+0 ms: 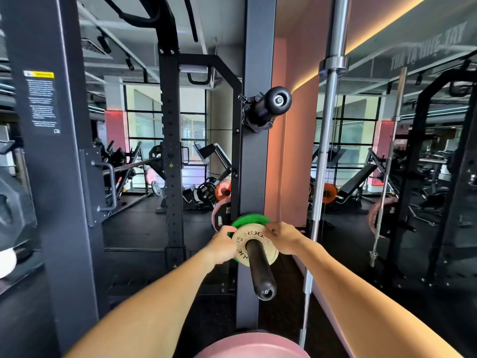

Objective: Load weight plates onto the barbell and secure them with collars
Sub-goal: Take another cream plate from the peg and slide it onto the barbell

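Our left hand (220,248) and right hand (285,239) grip the plate (251,245) at nine and three. We judge it's being lifted off its peg (259,270); next, slide it clear.

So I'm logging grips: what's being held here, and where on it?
Both hands, left and right, hold the small tan plate by its opposite edges, on the storage peg.

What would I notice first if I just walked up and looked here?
Probably the two hands, left hand and right hand, holding a small tan plate on a black peg in the middle, with green plates stacked right behind it. Higher on the same dark post sticks out another black peg wearing a clamp, and a shiny silver bar stands upright to the right.
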`<state>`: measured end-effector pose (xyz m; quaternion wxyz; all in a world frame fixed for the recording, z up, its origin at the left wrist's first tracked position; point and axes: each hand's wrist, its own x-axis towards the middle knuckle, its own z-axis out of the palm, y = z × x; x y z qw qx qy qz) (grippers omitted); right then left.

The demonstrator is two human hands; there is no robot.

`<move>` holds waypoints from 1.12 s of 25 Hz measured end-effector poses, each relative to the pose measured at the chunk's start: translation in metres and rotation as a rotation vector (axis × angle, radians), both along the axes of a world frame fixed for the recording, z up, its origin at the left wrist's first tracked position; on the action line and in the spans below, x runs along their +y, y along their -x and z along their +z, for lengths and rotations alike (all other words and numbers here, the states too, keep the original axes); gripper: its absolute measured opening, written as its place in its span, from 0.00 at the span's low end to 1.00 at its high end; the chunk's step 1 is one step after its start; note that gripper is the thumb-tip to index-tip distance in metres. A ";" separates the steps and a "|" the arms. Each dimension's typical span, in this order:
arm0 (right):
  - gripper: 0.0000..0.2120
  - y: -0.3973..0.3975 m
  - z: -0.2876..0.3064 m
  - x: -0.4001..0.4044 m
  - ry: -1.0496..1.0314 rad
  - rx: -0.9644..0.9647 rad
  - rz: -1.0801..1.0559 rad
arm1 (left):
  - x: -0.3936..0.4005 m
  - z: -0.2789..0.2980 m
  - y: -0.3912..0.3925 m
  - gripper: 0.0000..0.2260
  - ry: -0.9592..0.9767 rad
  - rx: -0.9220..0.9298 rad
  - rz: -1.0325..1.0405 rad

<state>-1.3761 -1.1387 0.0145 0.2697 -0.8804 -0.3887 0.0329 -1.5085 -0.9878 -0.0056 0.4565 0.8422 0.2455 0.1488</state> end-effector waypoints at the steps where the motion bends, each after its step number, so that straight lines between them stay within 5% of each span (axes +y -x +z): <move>1: 0.13 0.002 -0.003 -0.006 -0.012 0.023 0.015 | 0.000 0.000 0.001 0.25 -0.061 0.015 -0.015; 7: 0.05 0.016 -0.019 -0.047 -0.025 0.154 0.088 | -0.002 0.009 0.013 0.19 -0.057 0.164 -0.172; 15: 0.18 0.039 -0.029 -0.069 -0.079 0.098 0.098 | -0.024 0.002 0.039 0.14 -0.121 0.185 -0.230; 22: 0.11 0.073 -0.020 -0.104 -0.056 0.113 0.254 | -0.048 -0.004 0.085 0.10 -0.270 0.095 -0.294; 28: 0.08 0.130 0.027 -0.099 -0.102 0.198 0.428 | -0.049 0.012 0.158 0.06 -0.125 -0.091 -0.202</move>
